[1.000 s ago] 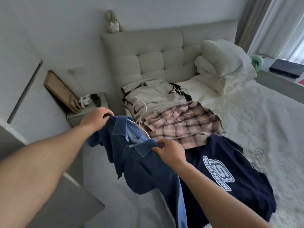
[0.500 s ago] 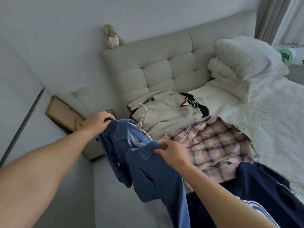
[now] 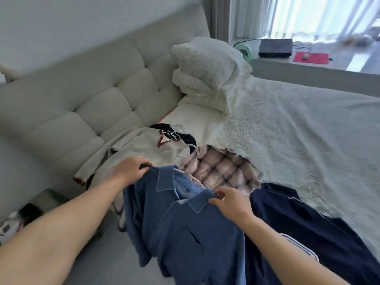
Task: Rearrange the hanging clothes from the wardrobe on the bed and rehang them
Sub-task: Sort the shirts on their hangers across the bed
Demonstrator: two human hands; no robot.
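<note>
Blue denim shirt (image 3: pixel 185 229), held above the near edge of the bed (image 3: pixel 298 130), beside the plaid shirt (image 3: pixel 224 171) and navy T-shirt (image 3: pixel 308 227) lying there. I judge the cloth soft, limp and fairly light; it is best taken at the shoulders near the collar. My left hand (image 3: pixel 131 171) clenches one shoulder seam; my right hand (image 3: pixel 230 204) pinches the other collar side, fingers curled tightly round fabric.

Light: we see daylight from the window (image 3: pixel 320 15), overexposed
Shadows: soft, under our forearms
Blur: we note smear at the left edge
Distortion: wide-angle bending of the headboard (image 3: pixel 82 95)
</note>
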